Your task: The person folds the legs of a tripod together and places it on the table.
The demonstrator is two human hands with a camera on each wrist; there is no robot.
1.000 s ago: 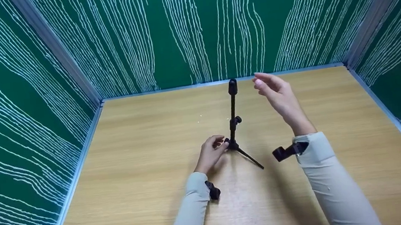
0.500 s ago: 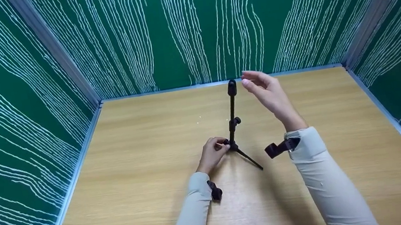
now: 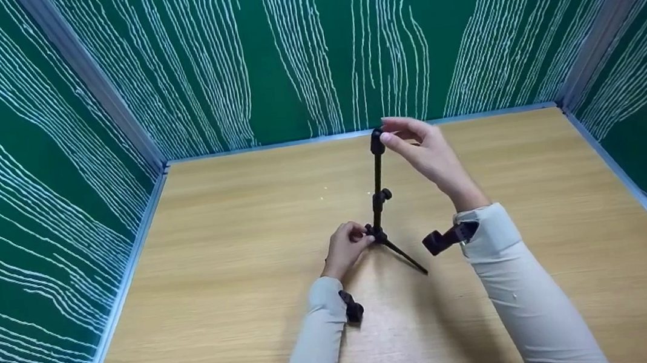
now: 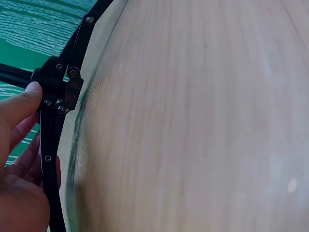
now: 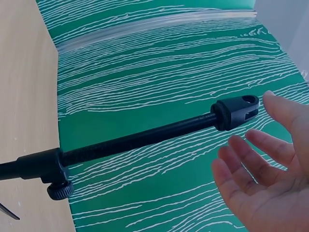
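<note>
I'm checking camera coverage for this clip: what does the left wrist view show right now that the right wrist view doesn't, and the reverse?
Only the left wrist view shows the left hand, its thumb at the leg hub with its riveted joints.

Only the right wrist view shows the right hand beside the slotted tip, plus the knob on the post.

Both show part of the black stand, the wooden tabletop and the green, white-lined wall.
</note>
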